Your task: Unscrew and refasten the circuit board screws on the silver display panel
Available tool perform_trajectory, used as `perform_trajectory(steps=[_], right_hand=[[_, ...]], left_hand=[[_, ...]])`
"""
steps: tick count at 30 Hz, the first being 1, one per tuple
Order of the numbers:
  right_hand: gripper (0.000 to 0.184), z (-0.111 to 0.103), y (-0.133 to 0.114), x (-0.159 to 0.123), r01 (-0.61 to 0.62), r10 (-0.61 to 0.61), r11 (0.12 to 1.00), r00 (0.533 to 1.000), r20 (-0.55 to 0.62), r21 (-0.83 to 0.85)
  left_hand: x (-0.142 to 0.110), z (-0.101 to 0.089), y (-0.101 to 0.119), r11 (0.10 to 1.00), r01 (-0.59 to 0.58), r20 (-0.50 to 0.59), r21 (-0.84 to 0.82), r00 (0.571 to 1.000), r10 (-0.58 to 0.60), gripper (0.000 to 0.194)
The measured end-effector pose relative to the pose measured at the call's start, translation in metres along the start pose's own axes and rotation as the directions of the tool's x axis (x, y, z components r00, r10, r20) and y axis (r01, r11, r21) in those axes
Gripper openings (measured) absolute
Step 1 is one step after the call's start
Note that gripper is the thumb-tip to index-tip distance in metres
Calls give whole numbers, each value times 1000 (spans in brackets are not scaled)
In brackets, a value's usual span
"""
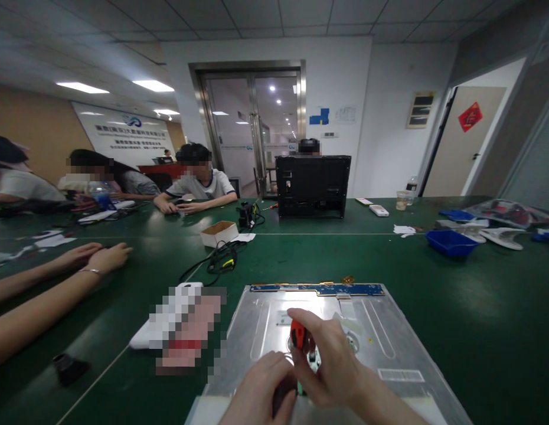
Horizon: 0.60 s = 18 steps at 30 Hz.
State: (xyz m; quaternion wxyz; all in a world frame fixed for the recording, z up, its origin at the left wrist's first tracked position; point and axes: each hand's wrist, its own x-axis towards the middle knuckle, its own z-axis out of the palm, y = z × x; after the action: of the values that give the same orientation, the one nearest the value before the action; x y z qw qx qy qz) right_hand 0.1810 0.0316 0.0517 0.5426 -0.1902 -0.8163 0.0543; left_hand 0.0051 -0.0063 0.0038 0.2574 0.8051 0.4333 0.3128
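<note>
A silver metal panel (367, 330), like the back of a display, lies flat in front of me. A narrow blue circuit board (316, 289) runs along its far edge. My right hand (330, 360) is closed around an orange-and-black screwdriver (297, 334), held upright over the middle of the panel; its tip is hidden. Close beside it, my left hand (265, 386) rests low over the panel with curled fingers. Whatever those fingers hold, if anything, is hidden. A small green circuit board (301, 388) partly shows between the hands.
Left of the panel lie a white device (168, 321), a black object (69, 369) and coiled cables (221, 257). A small box (218, 234) and a black monitor-like unit (313, 186) stand farther back. A blue tray (450, 242) is at right. A co-worker's arms (57, 289) reach in from the left.
</note>
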Motion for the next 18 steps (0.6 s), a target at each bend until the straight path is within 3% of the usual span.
perform_trajectory(steps=[11,14,18], right_hand=[[43,9,5,-6,-10,6,998,998,-56,-64],[43,8,5,-6,-1,-1,999,999,-44,-51],[48,4,4,-4,-2,2,1000,1000,-6,-19]], left_hand=[[-3,3,-5,1000,21,-5,3,1000,-21,24],[-3,4,-6,1000,20,24,1,999,-20,29],[-1,0,1,999,46,35,8,998,-46,22]])
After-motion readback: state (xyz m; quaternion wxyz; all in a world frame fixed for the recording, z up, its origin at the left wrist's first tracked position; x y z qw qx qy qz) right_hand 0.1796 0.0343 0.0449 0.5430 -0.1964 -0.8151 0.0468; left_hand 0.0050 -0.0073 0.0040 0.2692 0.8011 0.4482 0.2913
